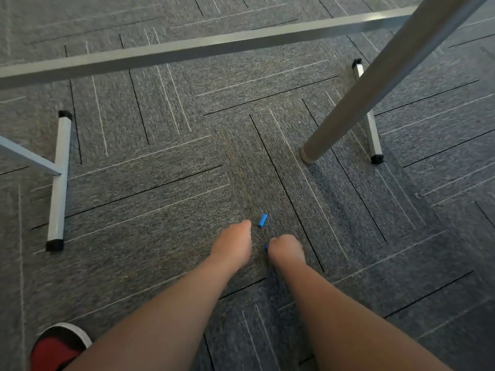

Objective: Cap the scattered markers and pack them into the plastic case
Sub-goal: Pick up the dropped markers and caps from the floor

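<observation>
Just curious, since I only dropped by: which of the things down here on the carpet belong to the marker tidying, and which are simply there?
Job: blue cap; blue piece in right hand; left hand.
Just there: table legs; shoe.

One light blue cap [262, 220] is seen lying on the carpet floor [160, 183]. Two hands are seen, the left hand [234, 243] and the right hand [286, 249]. One small dark blue piece [266, 247] is seen at the right hand. One round metal leg [375, 84] and one red shoe [57, 349] are counted.
</observation>
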{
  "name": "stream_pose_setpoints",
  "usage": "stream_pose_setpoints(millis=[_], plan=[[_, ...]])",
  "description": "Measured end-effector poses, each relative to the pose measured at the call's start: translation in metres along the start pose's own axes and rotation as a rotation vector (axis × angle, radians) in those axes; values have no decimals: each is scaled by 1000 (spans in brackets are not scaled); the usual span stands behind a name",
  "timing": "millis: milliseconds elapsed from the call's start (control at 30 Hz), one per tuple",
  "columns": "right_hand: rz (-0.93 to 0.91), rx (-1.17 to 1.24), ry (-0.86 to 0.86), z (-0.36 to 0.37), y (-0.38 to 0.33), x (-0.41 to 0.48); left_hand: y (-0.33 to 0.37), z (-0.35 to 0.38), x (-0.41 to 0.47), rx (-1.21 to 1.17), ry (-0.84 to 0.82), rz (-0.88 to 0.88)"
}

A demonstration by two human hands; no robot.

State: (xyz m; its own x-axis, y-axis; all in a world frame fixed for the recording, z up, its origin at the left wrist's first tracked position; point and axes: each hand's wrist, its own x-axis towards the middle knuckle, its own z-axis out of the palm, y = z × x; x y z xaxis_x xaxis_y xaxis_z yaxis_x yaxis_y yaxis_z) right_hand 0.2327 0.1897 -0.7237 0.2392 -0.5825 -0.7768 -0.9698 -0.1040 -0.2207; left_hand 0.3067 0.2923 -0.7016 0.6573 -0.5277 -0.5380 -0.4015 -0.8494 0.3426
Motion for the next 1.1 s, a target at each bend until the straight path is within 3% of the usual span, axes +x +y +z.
stream_pose_setpoints(millis=[400,667,1100], plan=[[-32,-194,69,5,-11,-9,3,-6,1,-13,-10,1],[-162,-376,181,2,-21,-12,5,-10,12,-16,33,3],[-269,-288,88,-32,-21,8,27,-1,44,19,22,-47]])
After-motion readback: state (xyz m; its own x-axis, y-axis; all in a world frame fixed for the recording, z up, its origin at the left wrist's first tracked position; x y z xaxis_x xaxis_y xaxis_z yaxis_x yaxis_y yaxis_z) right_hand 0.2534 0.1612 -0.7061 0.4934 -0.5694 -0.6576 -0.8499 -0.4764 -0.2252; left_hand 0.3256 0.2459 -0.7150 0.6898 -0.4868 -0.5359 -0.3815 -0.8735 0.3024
